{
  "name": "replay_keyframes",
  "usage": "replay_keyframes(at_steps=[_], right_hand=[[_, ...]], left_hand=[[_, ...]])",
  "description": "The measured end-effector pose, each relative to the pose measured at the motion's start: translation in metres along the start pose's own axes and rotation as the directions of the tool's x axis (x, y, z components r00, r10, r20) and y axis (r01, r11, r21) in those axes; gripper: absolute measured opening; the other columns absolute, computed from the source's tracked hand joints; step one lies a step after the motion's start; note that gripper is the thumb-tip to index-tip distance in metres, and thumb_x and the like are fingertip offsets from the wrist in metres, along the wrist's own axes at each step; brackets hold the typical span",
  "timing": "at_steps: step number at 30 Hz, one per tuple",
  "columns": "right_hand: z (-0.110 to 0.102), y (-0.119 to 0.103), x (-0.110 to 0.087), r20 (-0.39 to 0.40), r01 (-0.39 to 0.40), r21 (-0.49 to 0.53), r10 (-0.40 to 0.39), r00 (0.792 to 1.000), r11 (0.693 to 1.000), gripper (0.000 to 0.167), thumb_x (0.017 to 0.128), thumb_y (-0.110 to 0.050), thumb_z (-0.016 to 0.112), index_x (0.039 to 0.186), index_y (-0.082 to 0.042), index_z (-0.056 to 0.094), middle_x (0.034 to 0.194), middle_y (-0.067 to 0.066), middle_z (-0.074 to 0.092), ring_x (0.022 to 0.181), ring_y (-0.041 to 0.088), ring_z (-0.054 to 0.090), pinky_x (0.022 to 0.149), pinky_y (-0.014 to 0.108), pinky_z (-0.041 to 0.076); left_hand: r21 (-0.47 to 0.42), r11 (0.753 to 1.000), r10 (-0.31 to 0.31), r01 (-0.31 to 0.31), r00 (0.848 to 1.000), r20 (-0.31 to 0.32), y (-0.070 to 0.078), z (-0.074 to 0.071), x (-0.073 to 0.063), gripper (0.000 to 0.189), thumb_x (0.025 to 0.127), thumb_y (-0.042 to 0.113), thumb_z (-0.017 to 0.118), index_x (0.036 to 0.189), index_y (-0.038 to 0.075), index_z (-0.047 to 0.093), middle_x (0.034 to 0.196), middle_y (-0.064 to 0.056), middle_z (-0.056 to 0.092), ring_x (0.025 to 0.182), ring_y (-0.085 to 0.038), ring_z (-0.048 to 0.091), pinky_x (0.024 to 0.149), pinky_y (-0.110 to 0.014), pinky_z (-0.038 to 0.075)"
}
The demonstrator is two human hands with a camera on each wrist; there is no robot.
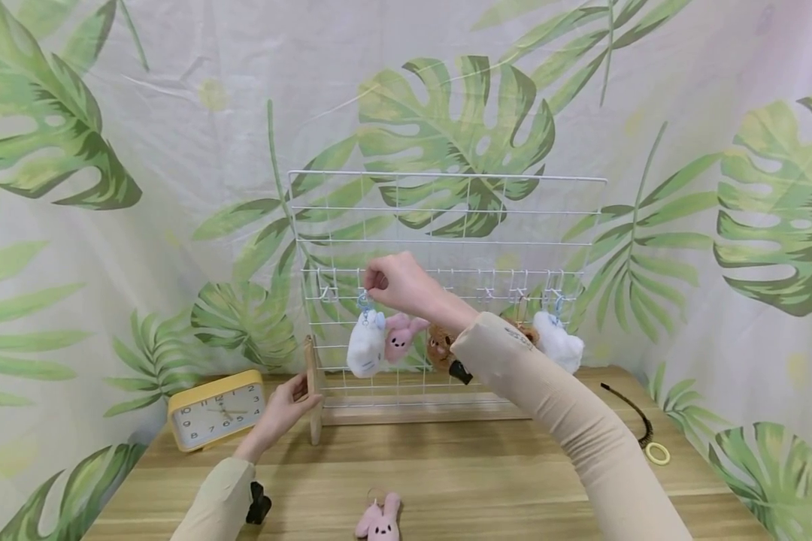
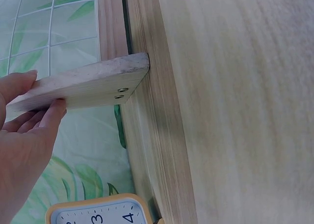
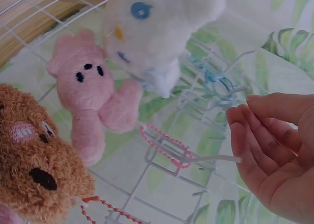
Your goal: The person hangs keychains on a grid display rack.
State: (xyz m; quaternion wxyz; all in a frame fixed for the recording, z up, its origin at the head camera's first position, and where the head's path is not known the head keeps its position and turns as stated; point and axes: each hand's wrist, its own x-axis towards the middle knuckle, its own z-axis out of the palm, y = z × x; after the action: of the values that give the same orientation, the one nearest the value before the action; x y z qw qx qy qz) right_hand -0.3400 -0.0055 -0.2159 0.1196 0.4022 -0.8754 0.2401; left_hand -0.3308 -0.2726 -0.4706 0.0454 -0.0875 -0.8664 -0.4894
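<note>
My left hand (image 1: 286,409) grips the wooden end post (image 1: 313,398) of a white wire grid rack (image 1: 446,242), thumb on one face and fingers on the other in the left wrist view. My right hand (image 1: 406,285) is at the hooks on the rack's left side, its fingers loosely curled. In the right wrist view its thumb and fingertips are close to the tip of a hook that bears a light-blue chain (image 3: 221,84), with nothing visible between them. From that chain hangs a white plush keychain (image 1: 365,347) with blue details. Beside it hangs a pink plush keychain (image 1: 399,338).
Farther right hang a brown curly plush keychain (image 1: 440,346) and another white plush (image 1: 558,342). A yellow clock (image 1: 216,409) stands left of the rack. One pink bunny keychain (image 1: 382,522) lies at the table's front; a yellow ring (image 1: 657,453) with a dark coiled cord lies right.
</note>
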Motion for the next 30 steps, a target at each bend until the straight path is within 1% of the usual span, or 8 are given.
replay_keyframes(at_steps=[4,7,12,15,18,21,25,30], right_hand=[[-0.006,-0.005,-0.015,-0.042,0.032,0.034,-0.030,0.999,0.999,0.007,0.088,0.003,0.065,0.088,-0.003,0.069,0.090,0.011,0.075,0.082,0.017,0.071,0.075,0.015,0.058],[-0.007,-0.008,-0.032,-0.043,0.047,0.082,-0.043,0.998,0.996,0.005,0.089,0.001,0.067,0.090,-0.003,0.069,0.087,0.010,0.074,0.076,0.013,0.068,0.069,0.014,0.057],[0.010,-0.007,-0.065,-0.012,0.108,0.127,-0.107,0.994,0.986,0.003,0.087,-0.002,0.071,0.090,-0.002,0.071,0.083,0.009,0.074,0.069,0.006,0.063,0.064,0.011,0.055],[0.036,0.000,-0.086,0.013,0.154,0.120,-0.156,0.988,0.981,0.003,0.085,-0.001,0.073,0.086,-0.004,0.071,0.079,0.007,0.072,0.066,0.003,0.059,0.062,0.009,0.052],[0.071,0.012,-0.106,0.065,0.165,0.104,-0.172,0.983,0.981,0.005,0.084,-0.003,0.074,0.083,-0.007,0.071,0.076,0.004,0.071,0.064,-0.001,0.055,0.060,0.007,0.048],[0.111,0.024,-0.124,0.171,0.090,0.147,-0.115,0.979,0.985,0.005,0.084,-0.003,0.073,0.083,-0.007,0.071,0.077,0.004,0.074,0.064,-0.006,0.056,0.061,0.005,0.049],[0.161,0.038,-0.142,0.296,-0.030,0.170,-0.022,0.955,0.985,0.007,0.084,-0.004,0.074,0.081,-0.009,0.071,0.077,0.002,0.075,0.063,-0.010,0.056,0.060,0.003,0.048],[0.200,0.050,-0.153,0.352,-0.099,0.121,0.051,0.935,0.988,0.009,0.081,-0.005,0.076,0.076,-0.011,0.071,0.070,-0.004,0.071,0.058,-0.012,0.049,0.055,0.002,0.044]], left_hand=[[-0.009,1.000,-0.004,0.004,1.000,0.004,0.001,0.000,0.000,0.067,0.099,0.018,0.061,0.149,-0.014,0.029,0.148,-0.035,0.041,0.138,-0.046,0.044,0.108,-0.049,0.049],[-0.008,1.000,-0.006,0.006,1.000,0.006,0.001,0.000,0.000,0.066,0.100,0.016,0.061,0.149,-0.014,0.029,0.148,-0.035,0.041,0.138,-0.047,0.044,0.109,-0.050,0.048],[-0.003,1.000,-0.012,0.012,1.000,0.013,0.001,0.000,0.000,0.065,0.100,0.016,0.059,0.149,-0.014,0.028,0.149,-0.036,0.040,0.139,-0.047,0.042,0.110,-0.052,0.047],[-0.005,1.000,-0.019,0.019,1.000,0.019,0.001,0.000,-0.001,0.065,0.101,0.016,0.058,0.150,-0.014,0.027,0.150,-0.036,0.038,0.140,-0.048,0.040,0.111,-0.053,0.045],[0.004,1.000,-0.020,0.020,1.000,0.022,0.000,-0.002,0.000,0.065,0.101,0.017,0.057,0.150,-0.013,0.026,0.151,-0.035,0.037,0.141,-0.047,0.039,0.112,-0.054,0.044],[0.001,1.000,-0.017,0.017,1.000,0.020,0.001,-0.002,0.001,0.066,0.101,0.017,0.057,0.151,-0.013,0.025,0.151,-0.035,0.037,0.141,-0.047,0.039,0.112,-0.054,0.043],[0.001,1.000,-0.011,0.011,1.000,0.020,0.001,-0.002,0.001,0.066,0.101,0.018,0.057,0.151,-0.013,0.025,0.151,-0.035,0.037,0.141,-0.047,0.039,0.112,-0.053,0.045],[0.007,1.000,-0.018,0.018,0.999,0.028,0.002,-0.002,0.000,0.066,0.102,0.018,0.057,0.151,-0.013,0.025,0.151,-0.035,0.038,0.140,-0.047,0.040,0.110,-0.051,0.047]])
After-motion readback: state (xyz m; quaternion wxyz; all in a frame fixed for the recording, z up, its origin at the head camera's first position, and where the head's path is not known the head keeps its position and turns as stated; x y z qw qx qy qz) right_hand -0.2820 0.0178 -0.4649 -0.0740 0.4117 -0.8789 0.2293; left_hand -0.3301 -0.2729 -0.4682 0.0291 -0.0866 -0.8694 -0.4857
